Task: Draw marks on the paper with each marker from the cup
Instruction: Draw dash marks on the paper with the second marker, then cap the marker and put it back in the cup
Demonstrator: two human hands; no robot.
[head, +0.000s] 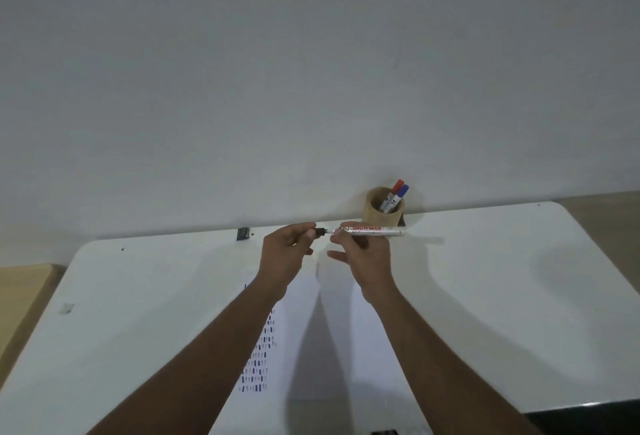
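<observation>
Centre frame, above the white table [485,279]: left hand [289,251] pinches a black cap [319,232], fingers closed on it. Right hand [367,254] grips the white marker [372,231] horizontally, lower fingers spread. Marked paper [301,348] lies below; cup [382,208] with red and blue markers stands upper right.

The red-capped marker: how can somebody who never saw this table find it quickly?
Find the round brown cup at the white table's far edge, against the wall. Two markers lean inside it, caps up. The red-capped marker is the left one; its neighbour has a blue cap.
</observation>
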